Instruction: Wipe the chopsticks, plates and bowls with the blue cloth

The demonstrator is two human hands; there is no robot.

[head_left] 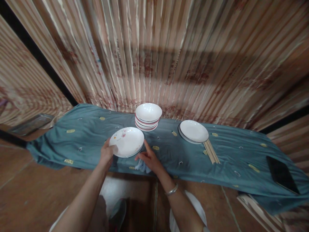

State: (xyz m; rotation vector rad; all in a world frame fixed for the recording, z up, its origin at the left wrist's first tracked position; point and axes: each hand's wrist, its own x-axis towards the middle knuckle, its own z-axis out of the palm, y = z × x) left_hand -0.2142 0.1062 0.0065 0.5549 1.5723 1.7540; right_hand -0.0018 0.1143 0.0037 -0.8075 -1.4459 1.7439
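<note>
My left hand (pixel 106 154) grips the left rim of a white plate (pixel 129 143) with a pink and orange flower print, thumb on its upper face. A second rim shows just under this plate. At the plate's right edge, my right hand (pixel 150 158) touches the rim with a stretched index finger, while its other fingers curl over a crumpled light-blue cloth (pixel 142 166). Right behind the plate rises a stack of white bowls (pixel 148 112) with red-edged rims.
White plates (pixel 194 130) lie stacked on the right, with wooden chopsticks (pixel 211 151) beside them. A dark flat tablet-like object (pixel 282 174) is at the far right. Everything stands on a green patterned cloth (pixel 89 138) over a narrow table. A pleated curtain (pixel 154 64) hangs behind; dark poles (pixel 45 61) flank the table.
</note>
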